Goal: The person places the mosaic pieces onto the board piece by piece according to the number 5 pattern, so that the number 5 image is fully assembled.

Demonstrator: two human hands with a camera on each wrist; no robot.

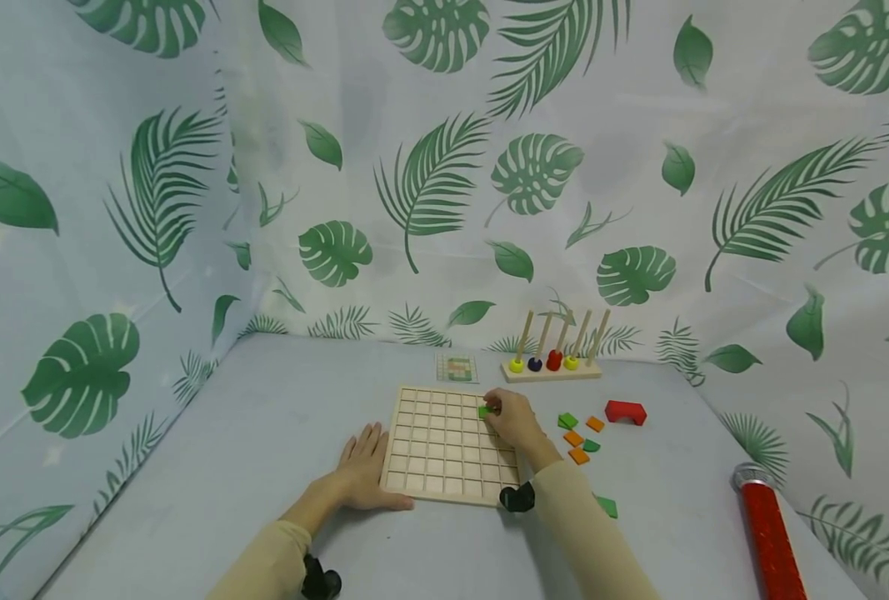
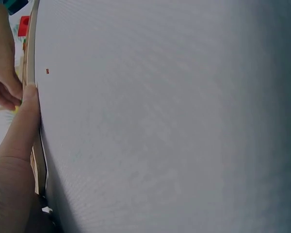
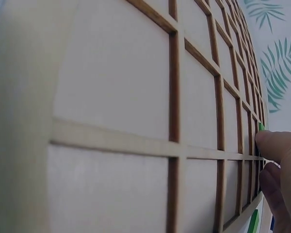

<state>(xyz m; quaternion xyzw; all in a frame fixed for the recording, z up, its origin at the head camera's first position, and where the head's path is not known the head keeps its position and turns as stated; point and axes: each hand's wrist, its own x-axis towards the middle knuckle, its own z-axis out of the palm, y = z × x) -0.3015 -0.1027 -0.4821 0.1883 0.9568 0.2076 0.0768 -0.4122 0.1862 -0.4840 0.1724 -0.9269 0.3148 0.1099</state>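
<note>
The green tile (image 1: 483, 412), pinched by the fingers (image 3: 275, 143) of our right hand (image 1: 516, 419), could catch on the wooden board (image 1: 435, 447) under them if we tip it.

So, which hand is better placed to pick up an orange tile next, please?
Probably the right hand, after placing its green tile: it's nearer the orange tiles; the left hand rests at the board's left edge.

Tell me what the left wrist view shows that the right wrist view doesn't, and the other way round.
Only the left wrist view shows the left hand and the red block. Only the right wrist view shows the grid squares close up. Both show the right hand and part of the board.
</note>
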